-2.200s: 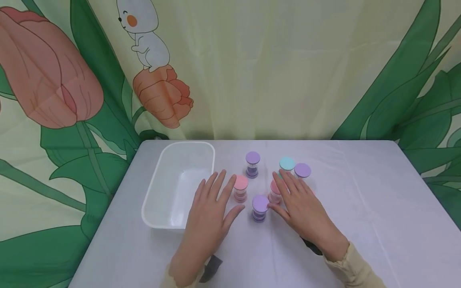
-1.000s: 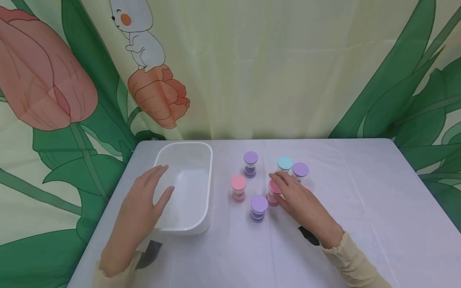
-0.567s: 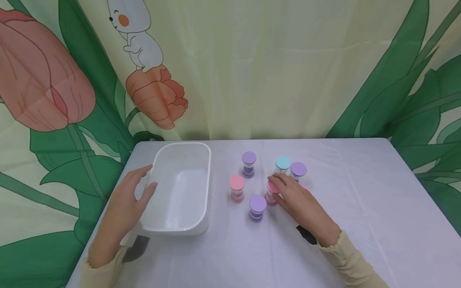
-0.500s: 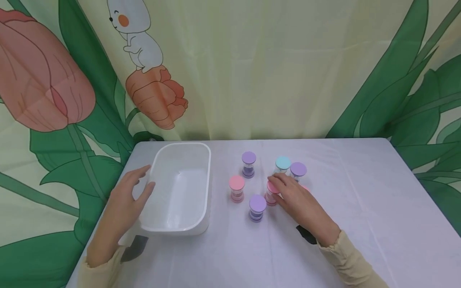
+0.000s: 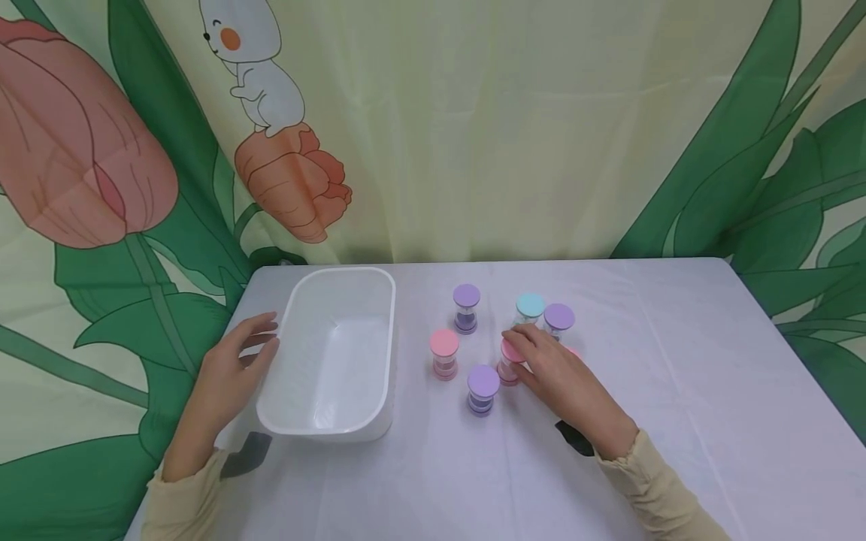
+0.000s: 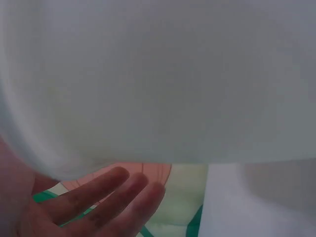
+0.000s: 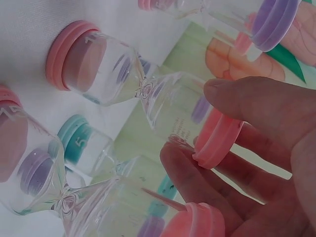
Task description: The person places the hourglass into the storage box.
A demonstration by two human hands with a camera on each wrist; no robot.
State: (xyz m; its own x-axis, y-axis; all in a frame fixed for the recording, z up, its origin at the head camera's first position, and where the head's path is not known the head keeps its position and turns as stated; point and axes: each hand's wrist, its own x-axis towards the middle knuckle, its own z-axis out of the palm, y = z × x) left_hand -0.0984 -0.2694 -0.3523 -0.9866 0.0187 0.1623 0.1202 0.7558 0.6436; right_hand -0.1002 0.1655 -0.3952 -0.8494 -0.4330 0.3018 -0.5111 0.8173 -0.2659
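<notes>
My right hand (image 5: 561, 379) holds the top of a pink-capped hourglass (image 5: 510, 353), standing upright on the table. In the right wrist view, thumb and fingers bend round its upper pink cap (image 7: 217, 140). My left hand (image 5: 228, 376) is at the left side of a white plastic bin (image 5: 389, 376), fingers slightly bent and holding nothing. The bin's wall (image 6: 158, 89) fills most of the left wrist view; whether the fingertips touch it I cannot tell. Nearest the right hand stand a purple hourglass (image 5: 483, 383) in front and a teal one (image 5: 530, 306) behind.
Another pink hourglass (image 5: 444, 346) and a purple one (image 5: 466, 297) stand between bin and right hand. One more purple hourglass (image 5: 558, 317) is beside the teal one. A pink cap (image 5: 573, 351) shows partly behind the right hand. A printed curtain (image 5: 507, 150) hangs behind the table.
My left hand has gone from the bin's right front, across it, to its left side. The right hand has lowered and its fingers have closed on the pink hourglass. The view has shifted slightly.
</notes>
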